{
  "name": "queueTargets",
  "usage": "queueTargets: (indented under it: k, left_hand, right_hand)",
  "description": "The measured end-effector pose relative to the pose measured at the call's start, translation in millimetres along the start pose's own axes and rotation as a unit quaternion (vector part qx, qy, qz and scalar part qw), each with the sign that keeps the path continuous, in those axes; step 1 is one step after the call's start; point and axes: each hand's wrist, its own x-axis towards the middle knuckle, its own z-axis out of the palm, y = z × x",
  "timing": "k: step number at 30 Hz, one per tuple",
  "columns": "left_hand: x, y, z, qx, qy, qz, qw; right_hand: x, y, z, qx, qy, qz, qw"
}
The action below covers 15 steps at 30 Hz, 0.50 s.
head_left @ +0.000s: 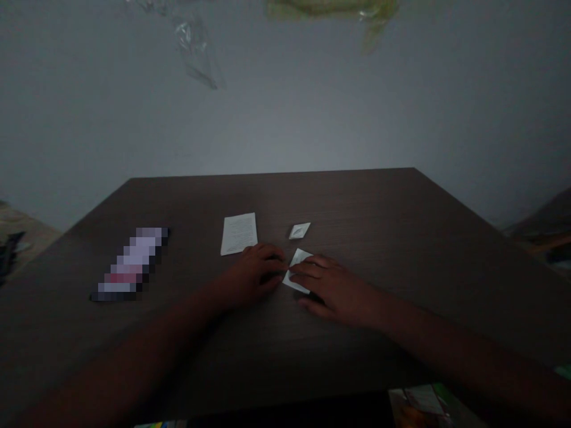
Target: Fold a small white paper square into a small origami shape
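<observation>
— Paper (298, 270), where was it?
— Mid-frame on the bench (401, 226). Fingers of my right hand (332, 288) lay flat, pinning it steady, I think; my left hand (256, 273) curled narrow, pinching its corner.

No legible text on the sheet (239, 233)

A dark-brown wood-grain table (401, 238) is set vs. a plain grey-white wall (312, 119) in dim light, w/ a clear plastic scrap (196, 50) & a greenish sheet (334, 9) seen stuck near the top, & tan floor (22, 229) glimpsed at left.
</observation>
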Motion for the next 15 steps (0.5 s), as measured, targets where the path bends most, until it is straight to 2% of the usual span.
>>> queueTargets:
  k: [8, 15]
  left_hand:
    - [-4, -8, 9.7, -0.002, 0.04, 0.015, 0.999]
    - [-3, -7, 12.4, 0.001, 0.02, 0.009, 1.0]
  right_hand:
    - [3, 5, -2, 0.019, -0.006, -0.012, 1.0]
    - [2, 11, -1, 0.056, 0.032, -0.019, 0.998]
